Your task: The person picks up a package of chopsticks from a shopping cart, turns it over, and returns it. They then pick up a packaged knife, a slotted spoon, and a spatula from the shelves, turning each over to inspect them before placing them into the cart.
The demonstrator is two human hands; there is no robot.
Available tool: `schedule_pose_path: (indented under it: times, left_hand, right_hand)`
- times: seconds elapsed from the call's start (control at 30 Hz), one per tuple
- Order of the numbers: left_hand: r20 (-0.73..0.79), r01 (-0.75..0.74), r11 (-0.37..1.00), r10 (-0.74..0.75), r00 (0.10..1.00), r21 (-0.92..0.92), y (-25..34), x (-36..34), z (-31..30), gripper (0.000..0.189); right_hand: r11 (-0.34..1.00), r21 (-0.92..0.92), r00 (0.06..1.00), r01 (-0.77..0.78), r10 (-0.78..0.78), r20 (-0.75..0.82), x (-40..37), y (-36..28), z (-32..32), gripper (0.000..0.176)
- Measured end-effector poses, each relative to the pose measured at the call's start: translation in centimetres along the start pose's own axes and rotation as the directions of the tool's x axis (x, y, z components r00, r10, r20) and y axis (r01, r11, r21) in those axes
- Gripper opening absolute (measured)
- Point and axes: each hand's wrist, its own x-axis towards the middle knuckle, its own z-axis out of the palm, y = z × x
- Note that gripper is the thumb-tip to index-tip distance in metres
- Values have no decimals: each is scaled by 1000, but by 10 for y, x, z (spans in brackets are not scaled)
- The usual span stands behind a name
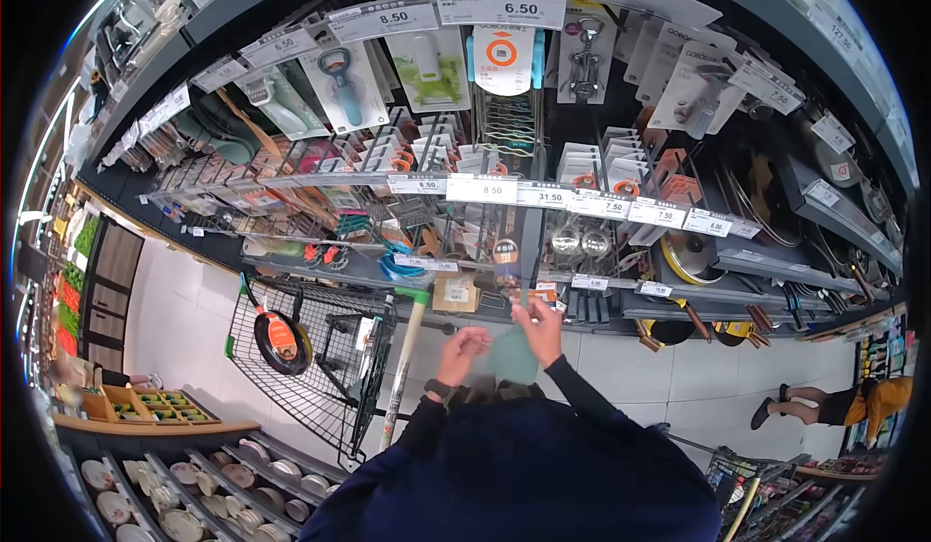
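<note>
The right hand (540, 330) pinches the top corner of a thin green sheet (511, 358), fingers closed narrow on it; the left hand (463, 347) curls against the sheet's left edge, but blur hides whether it truly grips. The sheet hangs at chest height between both hands, in front of the shelf (485, 190) of kitchen tools, right of the wire cart (291, 397) holding a frying pan (281, 339); a light pinch at two opposite edges, drawn gently taut, seems best for keeping so limp a thing flat and uncreased
</note>
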Motion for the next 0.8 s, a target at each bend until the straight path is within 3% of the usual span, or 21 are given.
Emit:
schedule_pose_path:
  times: [0.07,0.13,0.27,0.4,0.47,0.53,0.63,0.73,0.8]
  left_hand:
    - [-1,-5,1000,5,1000,-6,9,4,5,24]
    - [59,31,999,-30,998,-30,13,9,10,25]
    - [87,44,995,-36,996,-84,9,12,19,29]
    - [152,92,988,-72,986,-125,15,8,25,30]
    - [121,110,979,-90,989,-170,13,6,23,33]
    - [122,112,980,-93,988,-162,19,5,18,35]
    - [179,178,933,-126,976,-314,32,5,9,37]
    - [134,325,918,-301,944,-226,63,-1,0,40]
    - [130,309,929,-287,949,-203,45,1,-13,42]
  right_hand:
    - [999,27,999,-16,17,-31,-25,15,7,13]
    - [991,48,992,-127,127,0,-47,17,12,15]
    - [975,176,990,-138,140,-2,-64,16,24,16]
    - [971,163,984,-176,172,42,-57,-4,23,17]
    - [976,125,979,-180,165,122,-64,12,22,24]
    - [951,238,959,-200,141,244,-68,3,31,39]
    - [959,202,939,-200,128,320,-78,3,42,54]
    - [972,138,909,-188,119,399,-80,-11,46,60]
    - [967,116,897,-225,160,412,-79,-12,46,61]
